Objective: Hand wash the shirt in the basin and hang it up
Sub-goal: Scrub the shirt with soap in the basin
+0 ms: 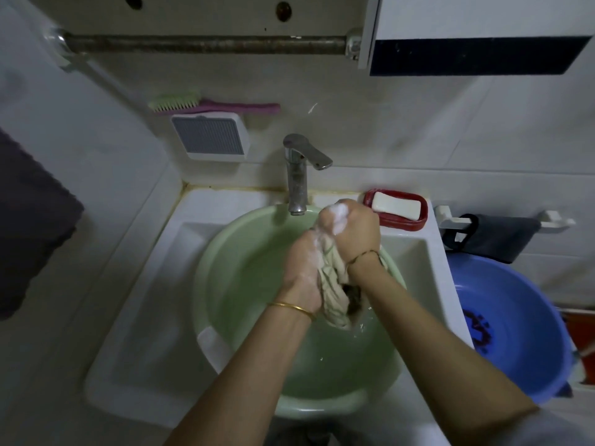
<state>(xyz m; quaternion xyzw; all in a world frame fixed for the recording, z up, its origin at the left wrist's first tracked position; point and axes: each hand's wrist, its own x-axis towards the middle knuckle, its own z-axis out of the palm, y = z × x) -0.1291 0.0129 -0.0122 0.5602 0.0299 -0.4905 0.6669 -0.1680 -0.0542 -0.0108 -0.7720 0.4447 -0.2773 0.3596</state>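
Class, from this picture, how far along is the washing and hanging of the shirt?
Done: the shirt is wet and soapy, the soap lying in its dish. In hand: the left hand and right hand grip it bunched above the green basin, foam on both. Left: rinsing, wringing, hanging up.

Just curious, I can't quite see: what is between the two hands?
In the head view, the soapy cream shirt is bunched between the left hand and right hand, over the green basin.

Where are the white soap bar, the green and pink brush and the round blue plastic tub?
white soap bar (396, 206): head view, top face.
green and pink brush (175, 103): head view, green bristles.
round blue plastic tub (523, 313): head view, bare inner wall.
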